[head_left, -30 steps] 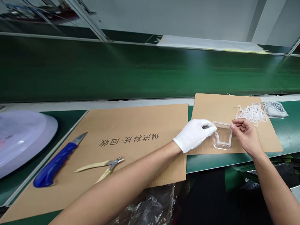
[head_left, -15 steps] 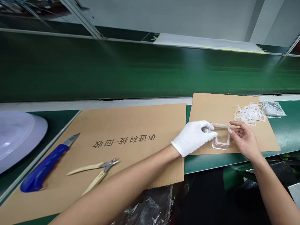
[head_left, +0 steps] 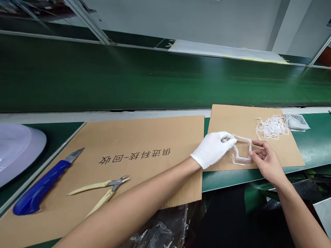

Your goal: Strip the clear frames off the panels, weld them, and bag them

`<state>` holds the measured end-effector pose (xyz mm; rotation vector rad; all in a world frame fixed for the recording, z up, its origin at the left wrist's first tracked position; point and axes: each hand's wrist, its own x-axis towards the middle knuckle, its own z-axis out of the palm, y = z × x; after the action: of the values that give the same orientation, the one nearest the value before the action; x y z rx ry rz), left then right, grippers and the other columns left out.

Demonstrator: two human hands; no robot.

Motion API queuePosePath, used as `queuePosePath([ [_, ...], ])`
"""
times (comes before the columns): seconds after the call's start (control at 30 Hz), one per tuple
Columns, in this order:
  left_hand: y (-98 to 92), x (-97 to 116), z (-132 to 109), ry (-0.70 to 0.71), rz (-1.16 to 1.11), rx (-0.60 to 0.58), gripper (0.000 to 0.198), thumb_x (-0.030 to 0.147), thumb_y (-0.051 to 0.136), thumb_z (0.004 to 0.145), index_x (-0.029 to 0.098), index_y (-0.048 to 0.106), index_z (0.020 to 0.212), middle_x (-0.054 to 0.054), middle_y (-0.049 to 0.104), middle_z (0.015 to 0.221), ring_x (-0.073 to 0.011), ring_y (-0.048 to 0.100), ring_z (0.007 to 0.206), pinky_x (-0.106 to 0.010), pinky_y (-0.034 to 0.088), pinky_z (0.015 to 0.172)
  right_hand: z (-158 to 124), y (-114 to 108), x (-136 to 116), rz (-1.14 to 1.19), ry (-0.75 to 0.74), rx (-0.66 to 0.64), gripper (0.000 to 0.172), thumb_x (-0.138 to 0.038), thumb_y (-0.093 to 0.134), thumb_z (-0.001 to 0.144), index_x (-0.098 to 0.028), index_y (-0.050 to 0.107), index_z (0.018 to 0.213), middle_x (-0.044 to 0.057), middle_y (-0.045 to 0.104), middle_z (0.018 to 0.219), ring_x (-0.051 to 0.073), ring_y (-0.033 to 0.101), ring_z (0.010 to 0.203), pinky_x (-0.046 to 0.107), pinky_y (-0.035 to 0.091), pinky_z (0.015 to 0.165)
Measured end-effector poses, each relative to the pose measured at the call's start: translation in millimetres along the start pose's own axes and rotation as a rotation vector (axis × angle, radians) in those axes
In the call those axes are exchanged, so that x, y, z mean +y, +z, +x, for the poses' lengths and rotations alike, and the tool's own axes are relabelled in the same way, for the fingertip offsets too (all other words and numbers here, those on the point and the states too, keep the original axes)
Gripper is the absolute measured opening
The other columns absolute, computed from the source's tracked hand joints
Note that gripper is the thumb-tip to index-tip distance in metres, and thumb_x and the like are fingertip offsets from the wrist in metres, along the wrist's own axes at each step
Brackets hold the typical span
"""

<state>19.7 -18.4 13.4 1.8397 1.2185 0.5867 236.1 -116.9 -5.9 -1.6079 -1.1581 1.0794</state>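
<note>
A person's white-gloved left hand [head_left: 213,150] pinched a clear plastic frame [head_left: 241,159], its fingers [head_left: 227,138] clamped on the frame's left edge, over a kraft cardboard sheet [head_left: 274,155] on a green worktop [head_left: 315,144]. The bare right hand [head_left: 267,162] curled its fingers [head_left: 254,148] at the opposite edge; whether they gripped could not be told. To the left, on a second cardboard sheet [head_left: 155,134], lay yellow-handled side cutters [head_left: 103,189] and a blue-handled utility knife [head_left: 42,181]. White plastic trimmings [head_left: 272,127] and a speckled plastic bag [head_left: 297,121] sat farther off, before a green conveyor belt [head_left: 103,79].
</note>
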Motion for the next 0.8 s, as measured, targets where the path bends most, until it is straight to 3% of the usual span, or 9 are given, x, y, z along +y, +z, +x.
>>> queuePosePath([
  [0.1,0.7,2,4,-0.006,0.014,0.001,0.032,0.045,0.059,0.097,0.021,0.079,0.09,-0.002,0.08,0.088,-0.021,0.069,0.08,-0.033,0.05,0.079,11,-1,1,-0.053,-0.033,0.043,0.059,-0.06,0.076,0.088,-0.025,0.064,0.134,0.004,0.075,0.088,0.022,0.066,0.073,0.037,0.05,0.065],
  [0.3,-1.1,3,7,-0.041,0.027,0.034,0.032,0.046,0.061,0.095,0.021,0.074,0.081,-0.001,0.079,0.083,-0.0212,0.069,0.078,-0.034,0.049,0.076,28,-3,-1,-0.053,0.003,0.005,0.05,-0.056,0.075,0.087,-0.022,0.07,0.123,0.002,0.074,0.073,0.023,0.064,0.066,0.038,0.048,0.064],
  [0.5,-5.8,2,8,-0.14,0.044,0.079,0.025,0.046,0.068,0.089,0.023,0.063,0.081,0.002,0.071,0.071,-0.0196,0.065,0.069,-0.033,0.047,0.07,37,-3,-4,-0.152,-0.063,0.016,0.045,-0.054,0.075,0.088,-0.023,0.074,0.12,0.005,0.075,0.083,0.025,0.069,0.078,0.041,0.056,0.074],
  [0.67,-3.0,-7,13,-0.127,0.016,0.173,0.023,0.04,0.072,0.086,0.023,0.061,0.096,-0.002,0.075,0.094,-0.0214,0.07,0.085,-0.035,0.052,0.08,45,0,-4,-0.202,-0.103,0.021,0.04,-0.055,0.074,0.088,-0.023,0.076,0.112,0.009,0.08,0.1,0.029,0.072,0.093,0.045,0.058,0.085],
  [0.8,-1.2,-16,20,-0.091,-0.085,0.09,0.019,0.038,0.069,0.087,0.021,0.066,0.096,-0.003,0.077,0.09,-0.0207,0.07,0.081,-0.035,0.054,0.079,51,8,-7,-0.254,-0.154,0.032,0.034,-0.053,0.072,0.089,-0.024,0.078,0.106,0.009,0.08,0.11,0.03,0.072,0.102,0.047,0.055,0.092],
])
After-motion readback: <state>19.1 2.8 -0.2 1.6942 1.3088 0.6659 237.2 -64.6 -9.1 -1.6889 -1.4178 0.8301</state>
